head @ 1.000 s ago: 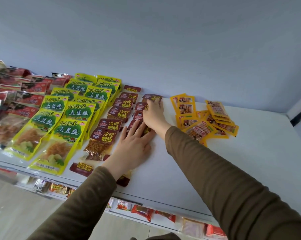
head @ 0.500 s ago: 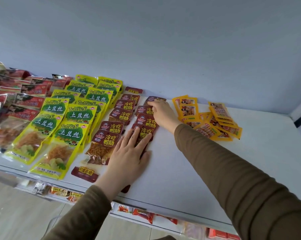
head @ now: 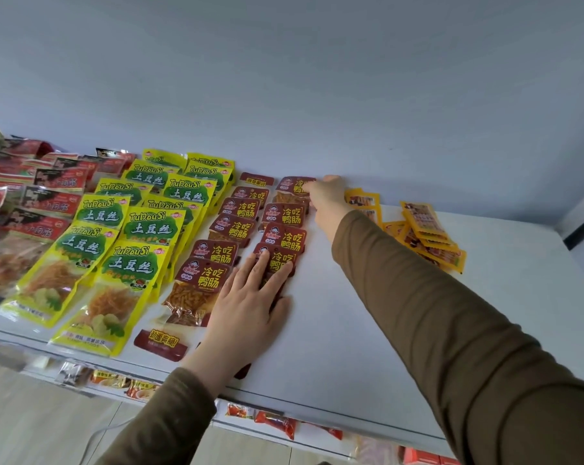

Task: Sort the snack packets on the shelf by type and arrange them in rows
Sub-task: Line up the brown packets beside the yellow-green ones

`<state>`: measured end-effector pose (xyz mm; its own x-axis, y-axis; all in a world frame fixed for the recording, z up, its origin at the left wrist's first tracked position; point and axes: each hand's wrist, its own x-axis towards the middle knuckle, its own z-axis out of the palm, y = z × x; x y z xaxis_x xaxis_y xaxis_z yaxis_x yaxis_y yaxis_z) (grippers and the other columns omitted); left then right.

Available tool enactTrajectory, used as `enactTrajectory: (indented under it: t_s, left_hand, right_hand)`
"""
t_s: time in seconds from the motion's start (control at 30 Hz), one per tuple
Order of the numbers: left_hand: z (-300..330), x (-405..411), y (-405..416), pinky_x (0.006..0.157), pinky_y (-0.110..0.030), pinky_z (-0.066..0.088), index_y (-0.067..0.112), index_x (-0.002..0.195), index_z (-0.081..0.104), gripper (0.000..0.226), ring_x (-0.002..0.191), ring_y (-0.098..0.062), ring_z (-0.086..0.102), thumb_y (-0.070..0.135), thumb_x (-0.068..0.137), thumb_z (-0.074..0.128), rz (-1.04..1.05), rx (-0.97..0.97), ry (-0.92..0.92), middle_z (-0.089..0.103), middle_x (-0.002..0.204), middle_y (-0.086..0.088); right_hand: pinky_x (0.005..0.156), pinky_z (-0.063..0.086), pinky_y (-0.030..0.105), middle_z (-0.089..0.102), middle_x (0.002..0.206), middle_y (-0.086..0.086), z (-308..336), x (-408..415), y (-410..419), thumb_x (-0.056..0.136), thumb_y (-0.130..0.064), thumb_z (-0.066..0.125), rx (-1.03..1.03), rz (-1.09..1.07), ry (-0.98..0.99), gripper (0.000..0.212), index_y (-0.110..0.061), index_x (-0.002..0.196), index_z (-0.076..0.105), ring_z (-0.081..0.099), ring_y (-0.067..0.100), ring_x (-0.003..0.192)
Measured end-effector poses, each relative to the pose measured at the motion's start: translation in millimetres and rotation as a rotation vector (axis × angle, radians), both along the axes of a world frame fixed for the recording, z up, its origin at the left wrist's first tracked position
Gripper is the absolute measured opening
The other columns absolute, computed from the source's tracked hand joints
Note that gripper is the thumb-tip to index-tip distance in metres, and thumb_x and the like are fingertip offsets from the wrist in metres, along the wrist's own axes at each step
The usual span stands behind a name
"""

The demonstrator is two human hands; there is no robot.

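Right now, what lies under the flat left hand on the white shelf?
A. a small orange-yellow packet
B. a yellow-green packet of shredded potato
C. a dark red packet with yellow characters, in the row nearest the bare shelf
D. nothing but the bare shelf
C: the left hand rests with straight fingers on the front dark red packet of the rightmost dark red row, while the yellow-green packets and the orange-yellow packets lie apart from it.

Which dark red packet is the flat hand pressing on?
The front one of the right-hand row: the left hand lies flat across it; the rest are uncovered.
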<state>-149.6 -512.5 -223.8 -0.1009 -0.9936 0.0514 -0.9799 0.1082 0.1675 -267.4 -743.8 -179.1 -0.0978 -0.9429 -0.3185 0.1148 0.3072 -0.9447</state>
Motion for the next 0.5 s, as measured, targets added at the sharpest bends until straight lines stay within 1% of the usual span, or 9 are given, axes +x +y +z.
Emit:
enactTrajectory:
  t_s: [0.1,0.17,0.2,0.27,0.33,0.37,0.4,0.43,0.5]
  left_hand:
    - [1,-1,1,0.13,-0.046,0.001,0.047,0.161,0.001,0.06,0.159,-0.022,-0.01,0.062,0.103,0.009,-0.002,-0.006,-0.002,-0.003,0.173,0.002]
    - [2,-2,4,0.13,-0.046,0.0,0.046,0.161,0.0,0.061,0.159,-0.02,-0.011,0.062,0.104,0.007,-0.004,-0.022,-0.004,-0.005,0.173,0.002]
    - [2,-3,5,0.13,-0.046,0.0,0.045,0.162,0.001,0.061,0.159,-0.02,-0.012,0.063,0.103,0.006,-0.001,-0.029,-0.004,-0.004,0.173,0.002]
    - [3,-4,8,0.13,-0.046,0.001,0.044,0.163,0.003,0.064,0.159,-0.019,-0.01,0.063,0.102,0.004,0.011,-0.038,0.006,-0.003,0.173,0.002]
    - [3,-4,9,0.13,-0.046,0.0,0.044,0.163,0.003,0.064,0.159,-0.019,-0.009,0.064,0.102,0.006,0.011,-0.031,0.018,0.0,0.173,0.002]
    - [3,-5,9,0.129,-0.045,-0.001,0.044,0.163,0.003,0.063,0.159,-0.02,-0.008,0.063,0.102,0.007,0.007,-0.028,0.021,0.001,0.173,0.001]
    - [3,-5,9,0.129,-0.045,-0.002,0.044,0.163,0.004,0.063,0.159,-0.021,-0.006,0.063,0.103,0.008,0.005,-0.027,0.021,0.002,0.173,0.001]
    - [3,-5,9,0.129,-0.044,-0.002,0.044,0.163,0.004,0.064,0.16,-0.021,-0.006,0.063,0.102,0.008,0.007,-0.029,0.017,0.002,0.173,0.001]
    - [2,-5,8,0.128,-0.042,-0.004,0.044,0.163,0.003,0.064,0.16,-0.02,-0.006,0.064,0.101,0.006,0.013,-0.031,0.002,0.001,0.173,0.002]
  right_hand:
    - [0.053,0.048,0.024,0.064,0.11,0.011,-1,-1,1,0.096,-0.003,0.06,-0.048,0.016,0.048,0.039,-0.01,0.133,0.051,0.065,0.022,0.089]
    - [0.042,0.045,0.016,0.065,0.094,0.002,-4,-3,6,0.099,-0.005,0.055,-0.086,0.078,0.108,0.021,-0.014,0.118,0.058,0.066,0.013,0.076]
    - [0.041,0.045,0.015,0.066,0.09,-0.001,-6,-5,9,0.1,-0.007,0.055,-0.108,0.105,0.149,0.016,-0.016,0.112,0.061,0.066,0.01,0.075]
    - [0.048,0.051,0.019,0.068,0.089,-0.003,-11,-9,14,0.098,-0.011,0.056,-0.15,0.153,0.246,0.012,-0.021,0.098,0.064,0.068,0.014,0.082]
    - [0.069,0.059,0.031,0.069,0.092,-0.003,-17,-12,17,0.095,-0.013,0.057,-0.197,0.2,0.395,0.017,-0.026,0.087,0.063,0.069,0.02,0.093]
    - [0.081,0.059,0.037,0.069,0.096,-0.003,-20,-14,17,0.094,-0.015,0.056,-0.219,0.225,0.494,0.016,-0.027,0.086,0.063,0.067,0.021,0.099]
    - [0.088,0.058,0.041,0.07,0.1,-0.002,-21,-16,18,0.094,-0.016,0.056,-0.242,0.234,0.569,0.014,-0.026,0.089,0.063,0.066,0.022,0.102]
    - [0.089,0.057,0.042,0.07,0.103,-0.001,-22,-17,19,0.094,-0.018,0.056,-0.267,0.233,0.615,0.011,-0.025,0.093,0.064,0.066,0.022,0.103]
    - [0.079,0.056,0.036,0.068,0.103,-0.003,-23,-19,20,0.095,-0.023,0.058,-0.336,0.262,0.668,0.008,-0.023,0.102,0.062,0.065,0.018,0.096]
